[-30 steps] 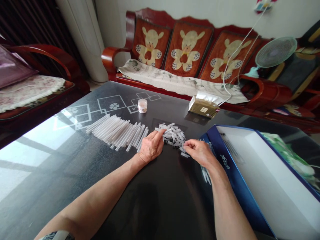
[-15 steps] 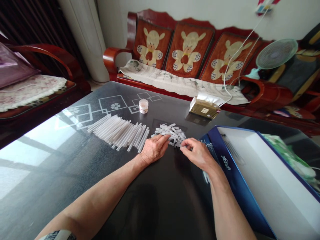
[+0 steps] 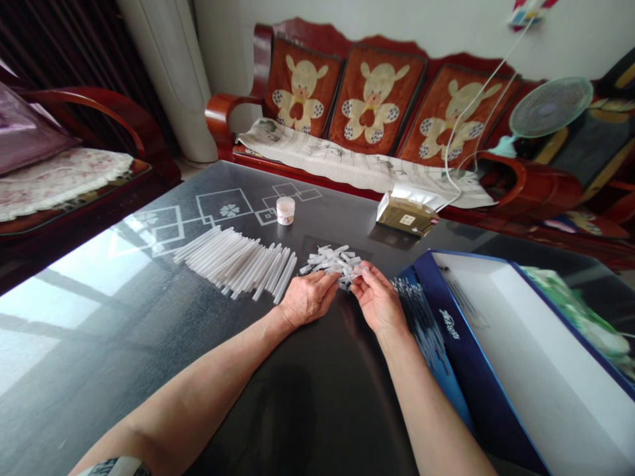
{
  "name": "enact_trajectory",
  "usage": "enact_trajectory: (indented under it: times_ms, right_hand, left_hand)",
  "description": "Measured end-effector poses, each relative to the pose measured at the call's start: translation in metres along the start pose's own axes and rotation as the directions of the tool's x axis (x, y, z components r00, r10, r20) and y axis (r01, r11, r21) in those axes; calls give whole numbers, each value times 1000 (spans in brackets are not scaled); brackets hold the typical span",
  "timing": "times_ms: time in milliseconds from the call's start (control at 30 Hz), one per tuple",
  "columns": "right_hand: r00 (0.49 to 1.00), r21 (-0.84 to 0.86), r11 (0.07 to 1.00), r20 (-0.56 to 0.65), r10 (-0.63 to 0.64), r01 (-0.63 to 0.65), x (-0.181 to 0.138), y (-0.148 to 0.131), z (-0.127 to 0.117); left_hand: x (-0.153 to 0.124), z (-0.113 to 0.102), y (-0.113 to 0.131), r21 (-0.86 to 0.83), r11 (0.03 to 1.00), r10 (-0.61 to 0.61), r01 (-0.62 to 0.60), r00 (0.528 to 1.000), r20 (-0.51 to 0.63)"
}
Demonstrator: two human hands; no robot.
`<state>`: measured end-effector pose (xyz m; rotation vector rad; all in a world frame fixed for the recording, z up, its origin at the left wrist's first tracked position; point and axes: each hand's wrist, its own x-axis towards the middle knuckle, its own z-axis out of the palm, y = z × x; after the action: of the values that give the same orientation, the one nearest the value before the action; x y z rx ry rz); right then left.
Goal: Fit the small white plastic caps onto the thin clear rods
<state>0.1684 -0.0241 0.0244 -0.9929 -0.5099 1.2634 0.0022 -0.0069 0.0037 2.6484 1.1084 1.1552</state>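
A loose pile of small whitish plastic pieces [image 3: 331,258] with some dark ends lies on the dark table. My left hand [image 3: 308,299] rests at its near edge, fingers bent and drawn together; what they hold, if anything, is hidden. At the right side of the pile, my right hand [image 3: 380,299] pinches a small whitish plastic piece [image 3: 358,271] between thumb and fingers, palm turned partly up. To the left of the pile, many long translucent white tubes [image 3: 238,259] lie side by side. Beside my right wrist are thin clear sticks [image 3: 419,311] on a blue surface.
An open blue box [image 3: 516,330] with a white inside stands at the right, a few thin rods in its far end. A small lidded jar [image 3: 285,211] and a tissue box [image 3: 405,213] stand farther back. Beyond the table is a wooden sofa [image 3: 233,119].
My right hand has turned palm upward and shifted left toward my left hand, uncovering more of the thin sticks. My left hand has barely moved.
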Motion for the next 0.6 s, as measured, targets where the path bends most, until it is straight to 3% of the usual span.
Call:
enact_trajectory:
  times_ms: [267, 400, 600]
  right_hand:
    - [983, -169, 975, 139, -122, 145, -5, 8, -2]
    - [972, -171, 970, 190, -139, 172, -7, 11, -1]
    - [990, -124, 984, 77, -120, 129, -9, 21, 6]
  left_hand:
    - [-1, 2, -1, 26, 998, -53, 52, 997, 48]
    - [1, 0, 0, 26, 997, -81, 79, 994, 73]
    - [1, -2, 3, 142, 985, -106, 95, 992, 69]
